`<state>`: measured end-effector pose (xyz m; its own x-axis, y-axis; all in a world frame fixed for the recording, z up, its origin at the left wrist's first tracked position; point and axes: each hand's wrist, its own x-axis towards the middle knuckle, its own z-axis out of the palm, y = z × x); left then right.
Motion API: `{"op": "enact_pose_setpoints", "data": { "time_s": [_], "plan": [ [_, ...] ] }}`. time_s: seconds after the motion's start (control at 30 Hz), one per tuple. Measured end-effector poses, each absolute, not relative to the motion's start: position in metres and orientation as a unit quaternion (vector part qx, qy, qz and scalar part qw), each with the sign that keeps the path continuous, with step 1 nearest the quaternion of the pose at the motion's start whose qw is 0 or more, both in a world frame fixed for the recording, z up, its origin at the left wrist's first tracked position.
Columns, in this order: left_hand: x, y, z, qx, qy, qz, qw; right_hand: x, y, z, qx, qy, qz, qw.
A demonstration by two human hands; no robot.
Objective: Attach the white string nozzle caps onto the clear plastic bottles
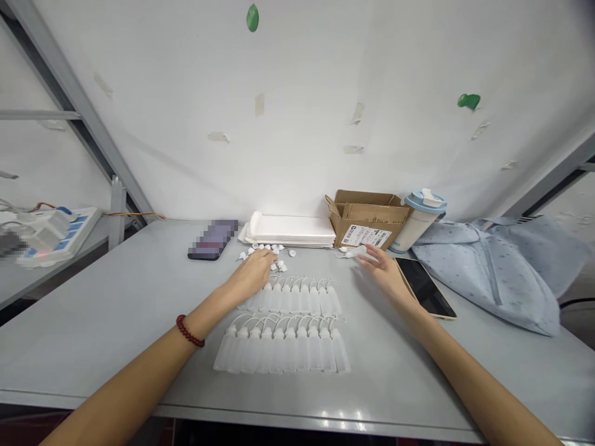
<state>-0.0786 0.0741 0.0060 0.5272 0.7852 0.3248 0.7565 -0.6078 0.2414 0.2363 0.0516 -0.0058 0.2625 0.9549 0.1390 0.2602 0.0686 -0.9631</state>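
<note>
My left hand [251,274] is over the left end of the far row of small translucent squeeze bottles [302,300], beside a scatter of small white caps [280,266]. Its fingers are curled together, and whatever they hold is hidden. A nearer row of similar bottles [279,352] lies side by side, each with a thin curved white tail at its top. My right hand [383,272] has its fingers apart. Its fingertips are close to a loose small white bottle [356,252] before the cardboard box; whether they touch it I cannot tell.
Behind the hands stand a stack of white flat packets [290,230], an open cardboard box [372,223] and a blue-lidded cup [418,223]. One phone [214,240] lies left, another dark-screened phone [426,288] right, near a pale blue cloth [493,272]. A power strip [69,238] sits far left.
</note>
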Motion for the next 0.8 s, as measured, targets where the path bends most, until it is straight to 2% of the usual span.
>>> {"op": "enact_pose_setpoints", "data": {
  "time_s": [0.17, 0.33, 0.57, 0.8],
  "plan": [
    [-0.080, 0.074, 0.005, 0.870, 0.456, 0.187, 0.039, 0.234, 0.047, 0.003, -0.595, -0.538, 0.303, 0.515],
    [-0.081, 0.075, 0.003, 0.860, 0.473, 0.186, 0.043, 0.222, 0.035, 0.016, -0.585, -0.588, 0.300, 0.472],
    [-0.078, 0.072, 0.010, 0.828, 0.513, 0.224, 0.044, 0.194, 0.008, 0.024, -0.516, -0.747, 0.321, 0.269],
    [-0.068, 0.061, 0.019, 0.814, 0.509, 0.271, 0.067, 0.191, 0.003, 0.017, -0.538, -0.777, 0.271, 0.186]
  ]
}}
